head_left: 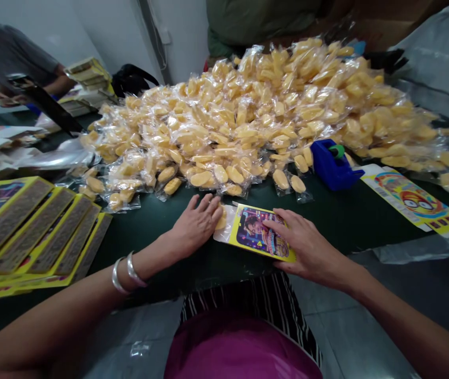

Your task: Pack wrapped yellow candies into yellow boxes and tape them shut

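My right hand point(311, 250) grips a small yellow printed box point(263, 231) just above the dark green table, thumb on top and the other fingers mostly hidden at its far side and underneath. At the box's left end, a yellow oval piece in a clear bag point(221, 220) lies partly under my left hand point(198, 226). The fingers of that hand are stretched out flat, touching the piece rather than wrapping it. Whether the bag reaches inside the box cannot be made out. Two silver bangles point(125, 273) circle my left wrist.
A big heap of bagged yellow oval pieces point(248, 121) spreads behind my hands. Several yellow boxes point(42, 231) stand in a row at left. A blue tape dispenser point(332, 166) and a flat printed carton point(417, 200) lie at right. Another person point(19, 58) works at far left.
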